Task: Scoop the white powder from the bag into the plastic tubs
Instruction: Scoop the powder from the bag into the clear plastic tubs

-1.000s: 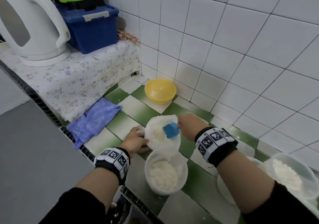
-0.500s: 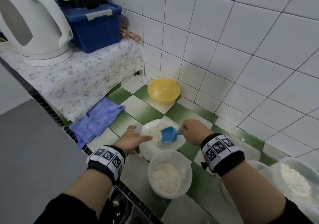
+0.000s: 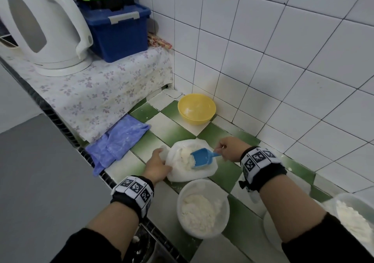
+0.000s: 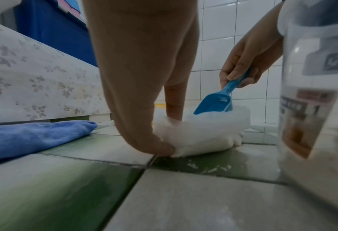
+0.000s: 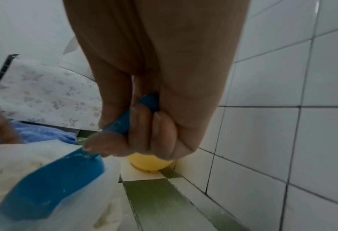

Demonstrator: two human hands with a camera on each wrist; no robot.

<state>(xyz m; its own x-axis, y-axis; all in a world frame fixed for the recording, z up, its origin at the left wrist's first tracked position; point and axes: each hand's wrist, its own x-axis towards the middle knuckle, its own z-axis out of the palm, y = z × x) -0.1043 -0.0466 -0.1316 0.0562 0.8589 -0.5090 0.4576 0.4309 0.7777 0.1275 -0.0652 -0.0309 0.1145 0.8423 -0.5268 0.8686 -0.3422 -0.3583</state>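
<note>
The soft white plastic bag [image 3: 190, 173] of lumpy white powder [image 3: 185, 157] slumps open-mouthed on the green-and-white tiled worktop [image 3: 174, 129], just behind the round clear plastic tub [image 3: 203, 208] already heaped with the same powder. My left hand [image 3: 157, 164] pinches the bag's crumpled edge, I judge to hold the mouth open and stop it sliding. My right hand [image 3: 230, 149] is curled round the handle of the small blue plastic scoop [image 3: 201, 157], its blade dug into the powder.
</note>
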